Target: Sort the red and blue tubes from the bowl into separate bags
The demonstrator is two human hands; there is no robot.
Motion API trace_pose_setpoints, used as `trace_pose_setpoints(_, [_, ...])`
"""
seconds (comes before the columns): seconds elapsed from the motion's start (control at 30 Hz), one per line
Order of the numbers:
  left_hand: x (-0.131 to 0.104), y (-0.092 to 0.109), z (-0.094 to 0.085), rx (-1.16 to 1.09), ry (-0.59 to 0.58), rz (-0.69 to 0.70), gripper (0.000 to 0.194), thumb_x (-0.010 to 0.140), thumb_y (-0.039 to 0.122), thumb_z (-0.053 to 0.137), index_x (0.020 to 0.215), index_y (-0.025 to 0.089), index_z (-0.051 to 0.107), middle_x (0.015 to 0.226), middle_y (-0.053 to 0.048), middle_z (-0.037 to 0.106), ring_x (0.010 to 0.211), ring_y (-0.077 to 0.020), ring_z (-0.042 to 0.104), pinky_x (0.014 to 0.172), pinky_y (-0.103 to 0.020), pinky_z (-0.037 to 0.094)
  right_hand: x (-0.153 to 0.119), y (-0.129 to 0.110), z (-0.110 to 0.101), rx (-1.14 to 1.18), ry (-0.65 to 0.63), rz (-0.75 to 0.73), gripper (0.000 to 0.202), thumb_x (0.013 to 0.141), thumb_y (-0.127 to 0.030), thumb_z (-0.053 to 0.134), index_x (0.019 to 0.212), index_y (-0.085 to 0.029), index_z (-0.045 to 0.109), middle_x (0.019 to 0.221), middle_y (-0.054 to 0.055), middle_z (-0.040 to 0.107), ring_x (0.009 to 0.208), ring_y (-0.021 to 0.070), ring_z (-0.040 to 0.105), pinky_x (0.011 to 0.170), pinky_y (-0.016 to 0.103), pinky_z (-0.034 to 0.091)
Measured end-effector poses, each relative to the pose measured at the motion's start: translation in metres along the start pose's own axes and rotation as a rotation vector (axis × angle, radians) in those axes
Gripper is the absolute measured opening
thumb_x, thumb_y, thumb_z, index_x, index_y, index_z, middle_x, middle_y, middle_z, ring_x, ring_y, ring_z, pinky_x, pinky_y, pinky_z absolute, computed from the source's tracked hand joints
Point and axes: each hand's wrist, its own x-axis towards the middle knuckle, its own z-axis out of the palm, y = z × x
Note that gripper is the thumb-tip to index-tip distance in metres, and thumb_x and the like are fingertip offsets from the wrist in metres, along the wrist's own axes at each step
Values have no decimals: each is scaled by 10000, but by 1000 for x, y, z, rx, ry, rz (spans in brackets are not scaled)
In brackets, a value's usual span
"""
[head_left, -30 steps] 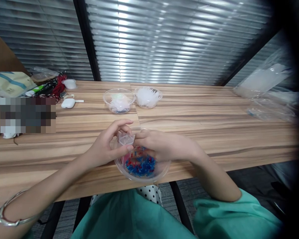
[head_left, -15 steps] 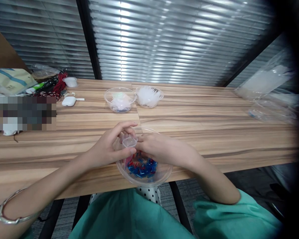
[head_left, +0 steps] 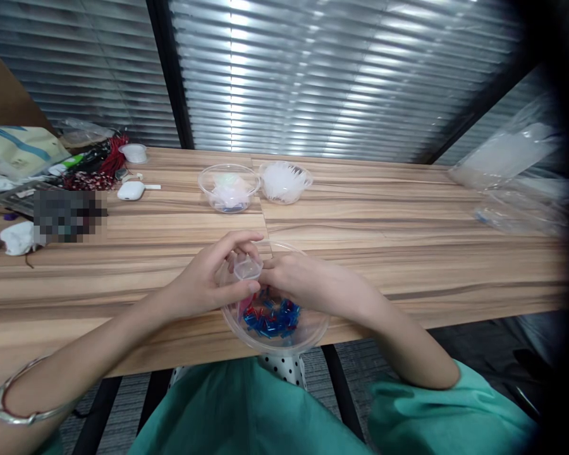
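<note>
Two bare hands work over one large clear bowl [head_left: 313, 328] near the table's front edge. The left hand [head_left: 203, 278], at the bowl's ten o'clock, holds one small clear cup [head_left: 247, 268] between its curved thumb and fingers; the cup sits over the upper left part of the bowl. The right hand [head_left: 296, 278] reaches in from two o'clock, its fingers bent down beside the cup; its fingertips are hidden, so whether they pinch anything cannot be told.

In the bowl lie many small blue and red pieces [head_left: 272, 321], too many and too small to count, mostly toward six o'clock, with something pink at nine o'clock. The bowl's rim reaches the front edge of the table [head_left: 384, 221] at six o'clock.

Two smaller clear containers stand side by side farther back: a bowl of pale packets [head_left: 229, 189] at eleven o'clock and a bowl of white pieces [head_left: 285, 183] at twelve. A strip of bare wood separates them from the hands, and a wider stretch runs out to three o'clock. Clear plastic bags [head_left: 507, 158] lie at two o'clock; one white case [head_left: 131, 191] and one white tub [head_left: 134, 153] lie at ten.
</note>
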Motion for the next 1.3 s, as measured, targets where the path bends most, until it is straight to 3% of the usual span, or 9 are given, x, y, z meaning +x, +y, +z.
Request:
trace_pose_setpoints(0.17, [0, -3, 3, -83, 7, -3, 642, 865, 230, 686, 1420, 296, 370, 1158, -49, 567, 1079, -187, 557, 941, -288, 442, 3, -1, 0, 142, 79, 46, 210, 856, 1, 504, 912, -151, 639, 973, 73, 682, 821, 172, 627, 691, 274, 438])
trace_pose_setpoints(0.23, [0, -5, 4, -157, 61, 4, 709, 845, 215, 704, 1435, 308, 323, 1174, -56, 526, 1068, -188, 550, 923, -290, 463, 6, -2, -2, 227, 152, 99, 226, 845, 9, 507, 938, -151, 637, 969, 58, 684, 833, 162, 624, 716, 265, 438])
trace_pose_setpoints(0.37, [1, -6, 5, -217, 176, 6, 753, 819, 194, 724, 1415, 331, 284, 1107, -33, 466, 957, -153, 539, 833, -256, 483, 12, 0, -3, 424, 397, 204, 142, 857, -49, 552, 871, -162, 636, 801, -6, 657, 729, 121, 604, 662, 238, 438])
trace_pose_setpoints(0.47, [1, -5, 2, -213, 151, 4, 755, 806, 185, 738, 1397, 321, 289, 1085, -28, 492, 973, -157, 539, 854, -263, 473, 17, 5, 1, 666, 611, 166, 97, 875, -109, 591, 923, -168, 650, 892, 9, 679, 819, 127, 644, 741, 249, 505])
trace_pose_setpoints(0.53, [0, -4, 0, -207, 121, -43, 793, 783, 194, 766, 1399, 320, 284, 1113, -35, 512, 1025, -174, 539, 905, -288, 460, 18, 7, 3, 807, 688, 110, 66, 880, -161, 626, 937, -162, 660, 919, 26, 681, 849, 136, 660, 773, 269, 537])
trace_pose_setpoints(0.67, [-2, -2, -2, -210, 71, -119, 821, 757, 222, 798, 1390, 329, 286, 1141, -37, 528, 1032, -183, 550, 916, -312, 453, 15, 8, 1, 783, 667, -6, 79, 886, -193, 654, 954, -171, 687, 940, 45, 706, 881, 154, 673, 775, 286, 550])
trace_pose_setpoints(1.0, [1, 1, -2, -210, 31, -73, 805, 766, 213, 791, 1420, 307, 331, 1108, -35, 546, 1000, -165, 584, 895, -270, 477, 14, 5, -6, 645, 562, -162, 162, 927, -136, 577, 979, -190, 720, 982, 58, 747, 939, 167, 693, 840, 329, 557])
trace_pose_setpoints(1.17, [3, 6, -2, -185, 41, -70, 712, 792, 215, 767, 1383, 282, 375, 1117, -39, 560, 1005, -155, 592, 881, -249, 484, 14, 2, -8, 628, 559, -154, 204, 918, -86, 547, 985, -174, 718, 982, 65, 753, 954, 164, 694, 863, 319, 545])
trace_pose_setpoints(1.3, [2, 1, 0, -223, 81, -46, 746, 834, 209, 722, 1425, 297, 276, 1180, -57, 535, 1088, -170, 569, 904, -265, 493, 13, 2, -6, 680, 608, -43, 234, 905, -64, 518, 1059, -167, 660, 1043, 66, 710, 978, 159, 666, 857, 304, 529])
